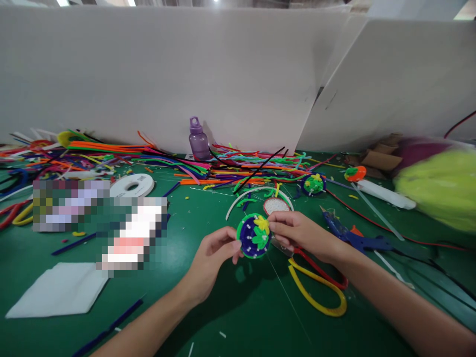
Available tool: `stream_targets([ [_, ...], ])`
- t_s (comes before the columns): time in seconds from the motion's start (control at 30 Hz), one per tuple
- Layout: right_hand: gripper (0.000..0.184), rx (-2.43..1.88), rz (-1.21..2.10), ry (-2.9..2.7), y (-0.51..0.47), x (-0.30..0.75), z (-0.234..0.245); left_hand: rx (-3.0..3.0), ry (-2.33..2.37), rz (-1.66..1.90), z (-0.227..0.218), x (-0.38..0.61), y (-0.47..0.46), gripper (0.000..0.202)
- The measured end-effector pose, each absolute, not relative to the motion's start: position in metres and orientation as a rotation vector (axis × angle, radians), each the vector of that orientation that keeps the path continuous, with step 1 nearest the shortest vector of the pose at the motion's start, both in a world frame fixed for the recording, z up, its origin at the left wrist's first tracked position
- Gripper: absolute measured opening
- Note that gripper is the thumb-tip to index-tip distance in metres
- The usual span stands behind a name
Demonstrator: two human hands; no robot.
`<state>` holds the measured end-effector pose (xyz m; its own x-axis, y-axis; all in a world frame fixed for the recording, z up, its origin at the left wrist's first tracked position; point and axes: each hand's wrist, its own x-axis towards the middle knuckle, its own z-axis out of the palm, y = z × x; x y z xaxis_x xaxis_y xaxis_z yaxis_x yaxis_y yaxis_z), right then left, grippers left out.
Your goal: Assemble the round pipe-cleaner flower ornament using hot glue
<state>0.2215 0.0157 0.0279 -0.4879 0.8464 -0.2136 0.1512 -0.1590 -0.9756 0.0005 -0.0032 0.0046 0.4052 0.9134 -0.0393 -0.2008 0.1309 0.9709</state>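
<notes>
A round pipe-cleaner ornament is held up over the green table, dark blue with a green rim, white beads, a green leaf shape and a yellow flower. My left hand pinches its left edge between thumb and fingers. At the yellow flower on its upper right, the fingers of my right hand are closed. Just behind lies a round white piece with a red rim. Scissors with red and yellow handles rest below my right wrist, their blades mostly hidden.
A blue glue gun with its cable lies right of my right forearm. Pipe cleaners pile along the white partition, beside a purple bottle. A white spool, folded white cloth and yellow-green bag lie around.
</notes>
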Motion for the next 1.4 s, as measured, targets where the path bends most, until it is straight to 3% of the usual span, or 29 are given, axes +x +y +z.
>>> stream_targets([
  [1.4,0.027,-1.145,1.678,-1.587,0.0129,0.2201,0.0309,1.16,0.841,0.98,0.0035,0.0006,-0.0028,0.016],
])
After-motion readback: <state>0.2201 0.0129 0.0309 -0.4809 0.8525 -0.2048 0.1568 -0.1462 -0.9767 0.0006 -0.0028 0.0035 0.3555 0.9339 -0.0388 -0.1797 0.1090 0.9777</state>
